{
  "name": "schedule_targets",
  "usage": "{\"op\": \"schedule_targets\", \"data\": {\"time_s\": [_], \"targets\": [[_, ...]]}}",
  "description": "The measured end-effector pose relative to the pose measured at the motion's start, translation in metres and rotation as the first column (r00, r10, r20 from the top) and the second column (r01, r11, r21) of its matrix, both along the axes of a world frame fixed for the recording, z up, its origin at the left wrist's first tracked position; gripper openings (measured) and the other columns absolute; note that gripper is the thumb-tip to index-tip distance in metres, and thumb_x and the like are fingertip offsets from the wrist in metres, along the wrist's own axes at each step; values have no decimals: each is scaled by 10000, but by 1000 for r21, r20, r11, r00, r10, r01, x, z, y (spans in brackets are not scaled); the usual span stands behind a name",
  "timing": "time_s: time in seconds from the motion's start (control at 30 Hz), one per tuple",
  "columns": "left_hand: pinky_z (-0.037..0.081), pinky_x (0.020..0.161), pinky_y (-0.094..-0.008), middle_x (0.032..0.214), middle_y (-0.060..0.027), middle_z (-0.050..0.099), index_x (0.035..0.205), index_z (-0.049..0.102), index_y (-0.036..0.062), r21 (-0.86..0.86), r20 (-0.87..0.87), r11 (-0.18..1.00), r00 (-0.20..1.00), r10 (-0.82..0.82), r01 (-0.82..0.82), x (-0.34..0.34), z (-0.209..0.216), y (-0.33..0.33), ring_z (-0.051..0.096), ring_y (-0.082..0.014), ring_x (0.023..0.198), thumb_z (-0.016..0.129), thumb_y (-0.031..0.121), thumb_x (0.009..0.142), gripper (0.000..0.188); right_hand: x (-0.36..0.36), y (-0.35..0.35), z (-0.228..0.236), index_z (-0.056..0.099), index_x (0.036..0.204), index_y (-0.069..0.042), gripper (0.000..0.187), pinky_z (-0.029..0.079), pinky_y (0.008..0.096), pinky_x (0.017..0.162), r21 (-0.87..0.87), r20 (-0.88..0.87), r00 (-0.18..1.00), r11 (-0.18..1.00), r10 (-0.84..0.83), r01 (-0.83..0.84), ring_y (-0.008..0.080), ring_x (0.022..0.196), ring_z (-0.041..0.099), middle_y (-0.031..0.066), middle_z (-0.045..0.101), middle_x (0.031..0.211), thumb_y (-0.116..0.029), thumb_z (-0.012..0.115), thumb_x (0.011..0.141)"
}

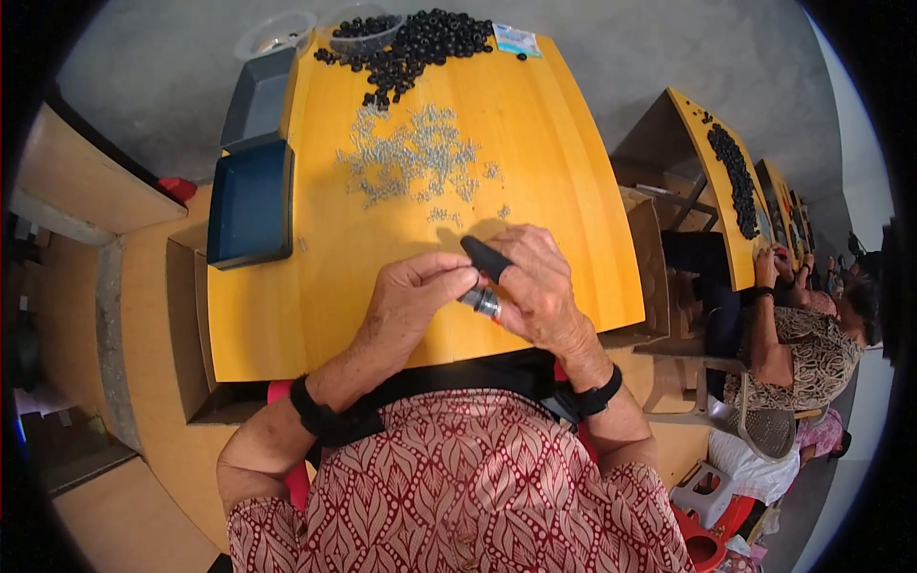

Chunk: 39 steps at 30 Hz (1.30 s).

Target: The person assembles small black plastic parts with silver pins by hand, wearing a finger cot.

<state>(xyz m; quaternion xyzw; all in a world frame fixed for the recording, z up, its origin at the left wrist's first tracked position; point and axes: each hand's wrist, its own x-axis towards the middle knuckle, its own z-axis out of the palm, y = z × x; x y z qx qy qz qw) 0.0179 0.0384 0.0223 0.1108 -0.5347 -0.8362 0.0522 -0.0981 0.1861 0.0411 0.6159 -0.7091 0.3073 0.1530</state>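
Observation:
Both hands meet above the near part of the yellow table (315,315). My left hand (406,296) is closed in a pinch, thumb and forefinger together beside the right hand's fingers; whatever lies between the tips is too small to make out. My right hand (540,291) is curled around a short dark cylinder with a silvery band (482,302), which points down toward the left. A black sleeve-like piece (485,258) lies along its index finger. Beyond the hands, many small silvery metal pieces (406,158) lie loosely spread, with a heap of small round black parts (439,38) behind them.
Two dark trays, a blue one (218,215) and a grey one (239,105), line the table's left edge. Clear plastic tubs (277,36) and a small packet (517,41) sit at the far end. To the right, a co-worker (802,353) sits at another table (702,143).

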Motion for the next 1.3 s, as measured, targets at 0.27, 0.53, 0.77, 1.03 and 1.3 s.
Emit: {"op": "schedule_targets", "data": {"time_s": [0.27, 0.53, 0.77, 1.03, 1.3], "targets": [[446, 819, -241, 922, -7, 660, 1025, 677, -21, -2, 8, 999, 999, 39, -39, 2, 0, -2, 558, -69, 875, 601, 176, 933, 231, 6, 2, 4, 661, 953, 21, 360, 483, 437, 832, -27, -21, 999, 999, -37, 37, 308, 855, 612, 121, 625, 866, -132, 748, 639], [451, 775, -224, 885, 5, 649, 979, 677, -16, -44, -21, 999, 1000, 20, -21, -3, -6, -2, 562, -61, 850, 632, 116, 896, 162, 7, 0, 2, 643, 932, 12, 356, 476, 450, 835, 18, -39, 998, 999, -46, 47, 310, 858, 585, 113, 578, 856, -136, 741, 623], [447, 782, -223, 887, 4, 643, 985, 675, -15, -35, 0, 999, 999, 32, -32, 0, -9, -2, 558, -61, 853, 627, 123, 907, 165, 6, -5, -5, 638, 898, 7, 323, 478, 438, 822, -36, -6, 998, 997, -64, 64, 307, 830, 578, 109, 567, 821, -136, 740, 627], [448, 825, -234, 987, -17, 652, 1076, 653, 10, -10, 31, 998, 998, 57, -57, -1, -3, -1, 566, -82, 917, 572, 184, 958, 225, 4, 0, -4, 648, 896, 18, 337, 489, 418, 754, -110, -10, 998, 992, -65, 63, 303, 763, 587, 107, 564, 752, -147, 749, 620], [437, 826, -227, 971, -6, 639, 1062, 655, 15, -148, -39, 989, 999, 16, -22, -1, -5, 0, 551, -72, 905, 574, 183, 957, 213, 2, 2, -8, 600, 732, -12, 244, 484, 415, 720, -131, -33, 997, 989, -70, 65, 297, 739, 574, 97, 539, 727, -139, 755, 593]]}}
